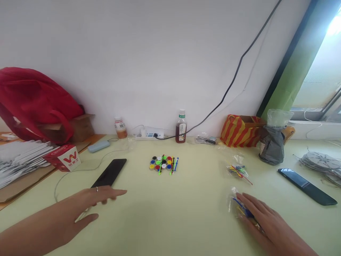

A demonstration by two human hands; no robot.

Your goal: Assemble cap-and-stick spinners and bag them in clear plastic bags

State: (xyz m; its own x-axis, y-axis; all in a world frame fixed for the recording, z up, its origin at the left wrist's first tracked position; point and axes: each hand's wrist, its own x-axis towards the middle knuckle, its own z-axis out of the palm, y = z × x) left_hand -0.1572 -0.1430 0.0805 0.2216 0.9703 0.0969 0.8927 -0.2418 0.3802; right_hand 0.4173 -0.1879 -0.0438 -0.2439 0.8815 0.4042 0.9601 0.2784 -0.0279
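Observation:
My left hand (87, 202) hovers over the table by the near end of a black phone (110, 173), its fingers apart and nothing in them. On the right, my right hand (262, 217) curls over a clear plastic bag (234, 202) with blue and yellow pieces showing through, thumb on one side and fingers on the other. Just beyond it lies another clear bag (238, 170) of coloured arrow-like sticks. In the middle, small round coloured discs (160, 163) sit in rows, with several coloured arrow-shaped spinners (172, 166) on and beside them.
A dark bottle (181, 128), a power strip (150, 133) and a striped paper bag (239, 129) stand along the wall. To the left are a red-and-white box (64, 157) and a red backpack (34, 103); to the right, a long dark device (306, 186).

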